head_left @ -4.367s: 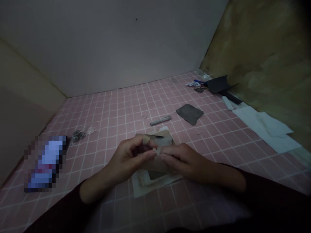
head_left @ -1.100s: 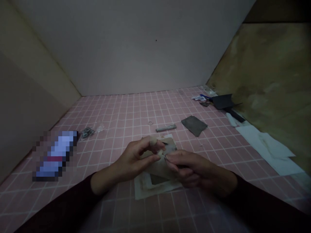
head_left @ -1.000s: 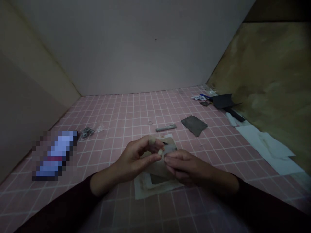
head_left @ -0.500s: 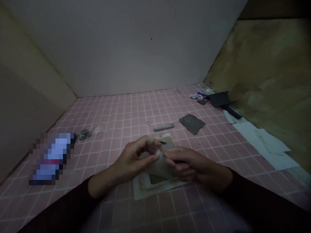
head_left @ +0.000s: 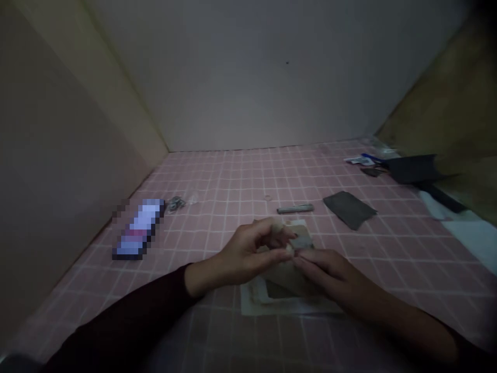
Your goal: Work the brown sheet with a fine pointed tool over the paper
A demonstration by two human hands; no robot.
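Note:
My left hand [head_left: 258, 251] and my right hand [head_left: 326, 272] meet above some papers [head_left: 252, 305] on the pink checked surface. Light wraps circle fingertips of my left hand, whose thumb and fingers close together at a small item too tiny and dim to name. Against that same spot my right hand's thumb and fingers are pinched; what they hold is hidden. Brown and grey sheets [head_left: 285, 277] lie beneath the hands. Just beyond them rests a grey tube-like stick [head_left: 295, 208], with a small ring [head_left: 267, 197] to its left.
A lit phone [head_left: 140, 228] lies at left beside metal rings [head_left: 175, 204] and clear plastic. Grey sandpaper-like sheets [head_left: 349, 209] sit to the right. Farther right are a dark curved sheet [head_left: 411, 168], a black strip [head_left: 440, 197] and white paper [head_left: 471, 235]. Walls enclose the surface.
The view has turned left, so the objects appear farther right. My right hand has turned, its back now more visible, and the dark pointed tip near my left fingers no longer shows.

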